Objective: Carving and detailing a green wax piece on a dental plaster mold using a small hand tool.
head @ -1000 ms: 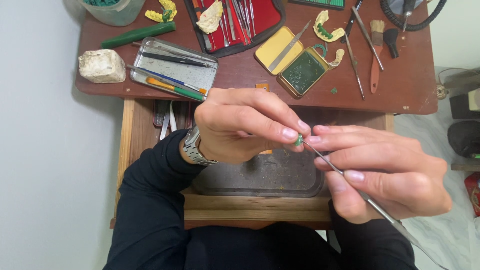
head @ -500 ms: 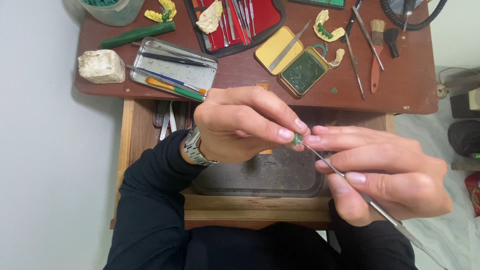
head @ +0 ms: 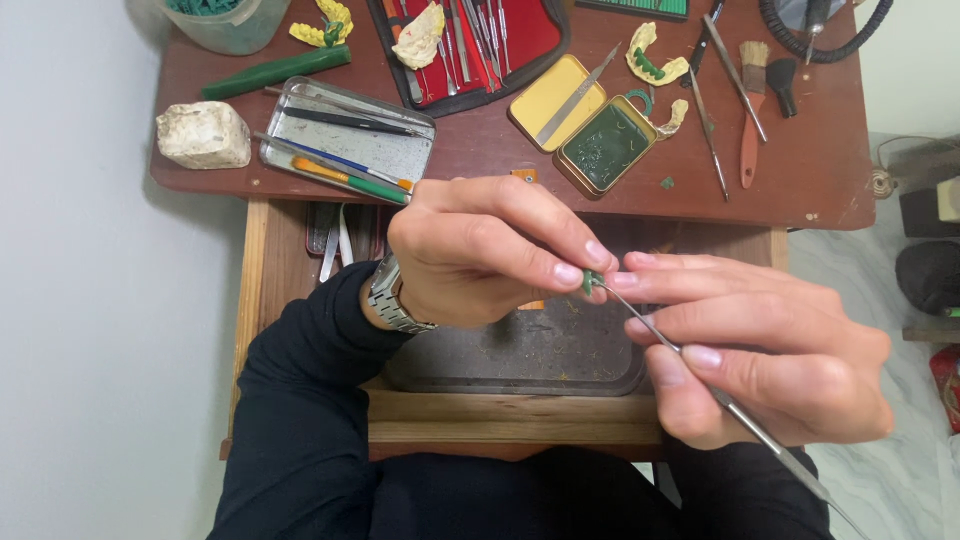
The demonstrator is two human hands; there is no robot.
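Cluttered brown table (head: 480, 165) behind, left hand (head: 480, 255) pinches a tiny green wax piece (head: 588, 282) above the open drawer while right hand (head: 760, 355) grips a metal carving tool (head: 700, 375) touching it, shaping apparently midway.

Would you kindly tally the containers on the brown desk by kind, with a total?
Open silver metal tins holding tools: 1
Open yellow tin, base and lid, with green wax: 1
Red instrument cases: 1
Clear tubs of green material: 1
Total: 4
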